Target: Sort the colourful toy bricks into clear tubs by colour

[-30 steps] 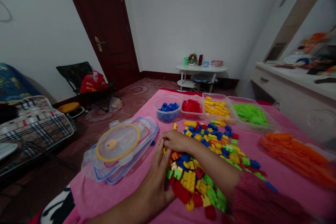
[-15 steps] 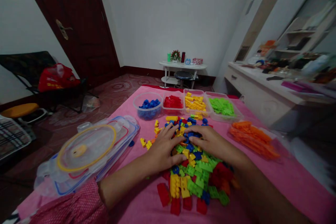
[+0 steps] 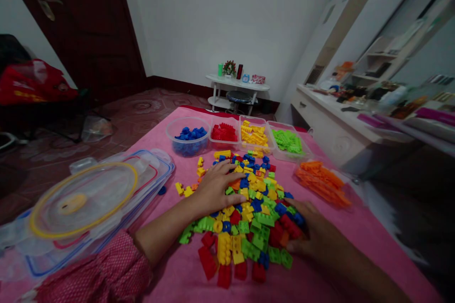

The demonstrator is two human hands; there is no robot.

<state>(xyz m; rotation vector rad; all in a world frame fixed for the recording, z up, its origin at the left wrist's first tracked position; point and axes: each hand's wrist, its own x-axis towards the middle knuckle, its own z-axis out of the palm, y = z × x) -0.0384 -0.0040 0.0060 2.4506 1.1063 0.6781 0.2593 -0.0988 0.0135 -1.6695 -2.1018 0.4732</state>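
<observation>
A heap of mixed toy building bricks [image 3: 261, 218] in red, yellow, green, blue and orange lies spread on a pink cloth [image 3: 159, 274]. My left hand [image 3: 217, 188] rests palm down over the heap's left side, fingers spread. At the right edge of the heap is my right hand [image 3: 307, 227], its thumb and fingers apart beside red and blue bricks. Behind the heap stand a round tub of blue bricks [image 3: 192, 134], then boxes of red bricks [image 3: 224, 132], yellow bricks [image 3: 254, 133] and green bricks [image 3: 287, 141].
Orange pieces [image 3: 322, 182] lie in a clear container at the right. Stacked clear lids [image 3: 103, 199] cover the left of the table. A white dresser [image 3: 330, 123] stands to the right, and a small white table [image 3: 238, 83] with a stool is by the far wall.
My right hand has moved from the middle of the heap to its right edge. My left hand stays over the left side. The view has shifted somewhat.
</observation>
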